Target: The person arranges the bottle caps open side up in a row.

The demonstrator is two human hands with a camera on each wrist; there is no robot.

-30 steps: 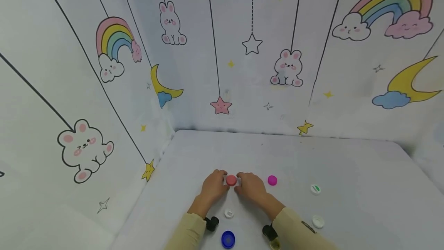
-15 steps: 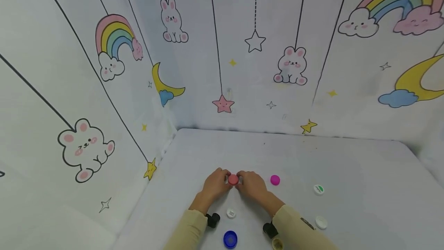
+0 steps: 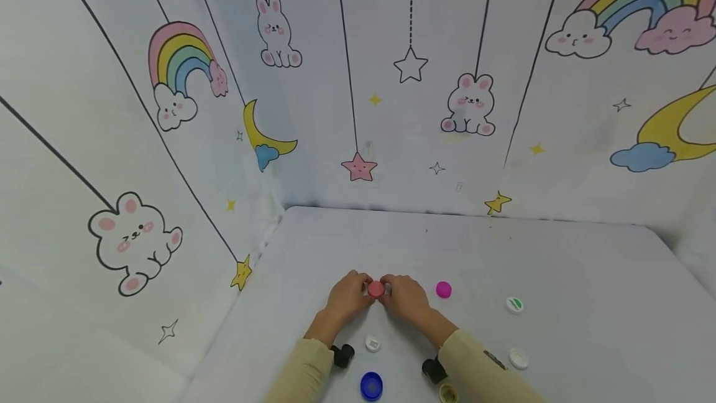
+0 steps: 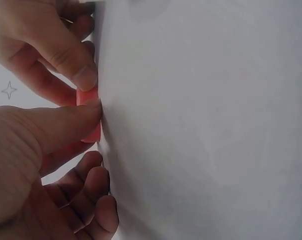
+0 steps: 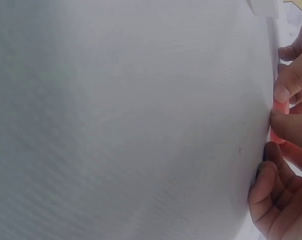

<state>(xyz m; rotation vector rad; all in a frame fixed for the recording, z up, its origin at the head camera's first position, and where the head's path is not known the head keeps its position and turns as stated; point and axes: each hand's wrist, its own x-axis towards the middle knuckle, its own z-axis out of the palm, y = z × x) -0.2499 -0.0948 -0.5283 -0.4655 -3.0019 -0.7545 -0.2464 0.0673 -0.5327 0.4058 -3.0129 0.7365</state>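
Observation:
A round red bottle cap (image 3: 376, 290) lies on the white table between my two hands in the head view. From its left side, my left hand (image 3: 348, 297) pinches it with thumb and forefinger. My right hand (image 3: 407, 298) does the same from the right. In the left wrist view the cap's red side (image 4: 94, 134) shows around the left thumb, close to the table surface. The other fingers of the left hand curl loosely below. The right wrist view shows a sliver of the red cap (image 5: 278, 136) between the thumbs, partly hidden by them.
A magenta cap (image 3: 444, 290) lies right of the hands. Further right are a white cap with a green mark (image 3: 514, 305) and a plain white cap (image 3: 518, 358). Nearer me lie a small white cap (image 3: 373, 344), a blue cap (image 3: 371, 386) and a yellowish cap (image 3: 448, 392).
One second ago the fingers stood just apart from the red cap; both hands have since closed in and grip its sides. The view has shifted slightly.

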